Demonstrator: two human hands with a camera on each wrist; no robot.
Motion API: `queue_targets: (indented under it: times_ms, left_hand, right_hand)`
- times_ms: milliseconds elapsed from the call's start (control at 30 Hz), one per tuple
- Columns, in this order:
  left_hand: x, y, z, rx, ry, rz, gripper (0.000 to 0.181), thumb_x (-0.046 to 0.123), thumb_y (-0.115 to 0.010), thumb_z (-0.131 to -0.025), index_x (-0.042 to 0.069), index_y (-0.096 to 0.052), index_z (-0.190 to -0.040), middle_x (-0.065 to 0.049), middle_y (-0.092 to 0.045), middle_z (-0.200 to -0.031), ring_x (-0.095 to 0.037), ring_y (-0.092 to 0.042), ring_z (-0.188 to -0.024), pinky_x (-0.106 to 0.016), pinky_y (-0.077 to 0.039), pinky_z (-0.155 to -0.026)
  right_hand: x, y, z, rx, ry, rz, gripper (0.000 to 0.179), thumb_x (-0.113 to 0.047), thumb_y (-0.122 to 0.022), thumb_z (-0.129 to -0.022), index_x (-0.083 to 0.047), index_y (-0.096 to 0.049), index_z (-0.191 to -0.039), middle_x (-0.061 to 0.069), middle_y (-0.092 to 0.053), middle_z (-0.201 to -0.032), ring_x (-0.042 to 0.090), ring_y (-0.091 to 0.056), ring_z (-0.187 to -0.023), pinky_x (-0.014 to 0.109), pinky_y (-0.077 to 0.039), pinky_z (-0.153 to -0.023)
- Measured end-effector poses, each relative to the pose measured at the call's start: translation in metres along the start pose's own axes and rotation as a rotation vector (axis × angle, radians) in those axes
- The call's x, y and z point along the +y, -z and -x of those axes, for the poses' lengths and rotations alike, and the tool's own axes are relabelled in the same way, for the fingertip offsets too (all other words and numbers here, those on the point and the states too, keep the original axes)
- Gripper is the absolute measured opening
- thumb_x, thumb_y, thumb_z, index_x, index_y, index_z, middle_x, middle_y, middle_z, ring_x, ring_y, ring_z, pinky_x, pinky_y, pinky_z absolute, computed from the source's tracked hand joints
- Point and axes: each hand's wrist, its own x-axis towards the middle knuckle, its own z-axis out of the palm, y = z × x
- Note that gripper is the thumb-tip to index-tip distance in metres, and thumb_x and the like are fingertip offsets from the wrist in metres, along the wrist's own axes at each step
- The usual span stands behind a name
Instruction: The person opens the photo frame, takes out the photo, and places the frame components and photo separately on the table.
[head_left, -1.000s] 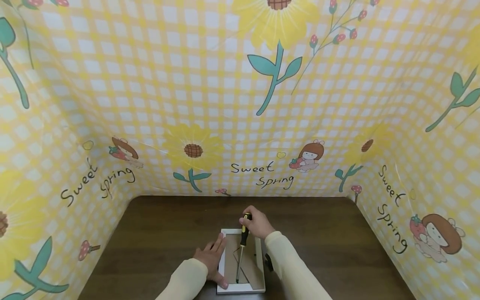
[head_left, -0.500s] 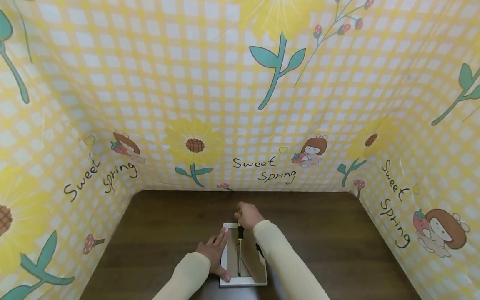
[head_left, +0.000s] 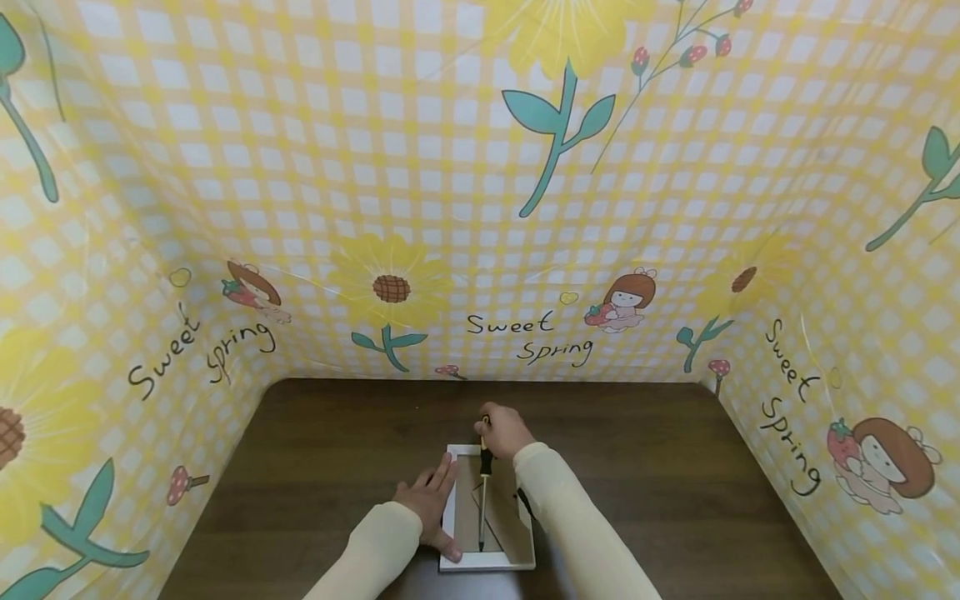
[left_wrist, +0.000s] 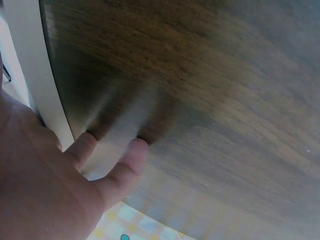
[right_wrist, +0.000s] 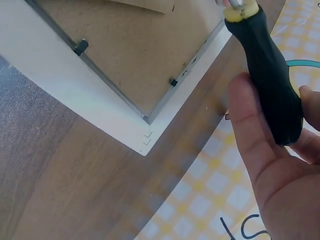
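A white picture frame [head_left: 487, 562] lies back side up on the table, showing its brown backing board [head_left: 508, 517]. My left hand [head_left: 426, 507] rests along the frame's left edge, fingers spread and fairly straight. In the left wrist view two fingertips [left_wrist: 135, 150] reach past the frame's side. My right hand [head_left: 507, 429] grips the black-and-yellow handle of a screwdriver [head_left: 483, 504], held near upright over the board. Its tip is right at the inner edge of the frame's near side. The right wrist view shows the handle [right_wrist: 272, 80] between fingers and thumb; the tip is out of that view.
Small black tabs [right_wrist: 81, 47] stick out along the frame's inner edge. A flap of board [right_wrist: 150, 4] shows on the backing. The dark wooden table [head_left: 337, 450] ends at a yellow checked cloth wall [head_left: 480, 250] on the back and both sides.
The screwdriver's handle has swung left, then slightly back right, and stands more upright. Its tip stays by the frame's near edge. The left hand holds its place; the head view has shifted slightly.
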Motion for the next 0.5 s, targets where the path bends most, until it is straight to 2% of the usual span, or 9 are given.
queue_targets:
  times_ms: [200,500]
  left_hand:
    - [0.0025,0.0034,0.0013,-0.001,0.002,0.006,0.138,0.07,-0.086,-0.056,0.01,-0.021,-0.161,-0.01,-0.014,-0.168,-0.033,-0.03,-0.145,-0.068,-0.036,-0.102]
    - [0.0033,0.0043,0.0012,0.009,0.012,0.013,0.138,0.067,-0.088,-0.056,0.009,-0.021,-0.161,-0.012,-0.013,-0.168,-0.035,-0.03,-0.145,-0.067,-0.036,-0.102]
  right_hand:
    - [-0.0012,-0.0021,0.0015,0.024,0.038,0.031,0.033,-0.017,-0.063,-0.101,0.003,-0.062,-0.127,0.016,-0.069,-0.11,0.03,-0.066,-0.101,0.046,-0.053,-0.083]
    - [-0.0023,-0.0051,0.0051,0.085,0.0,0.033,0.038,-0.021,-0.068,-0.099,0.001,-0.062,-0.129,0.016,-0.069,-0.114,0.031,-0.065,-0.104,0.046,-0.053,-0.084]
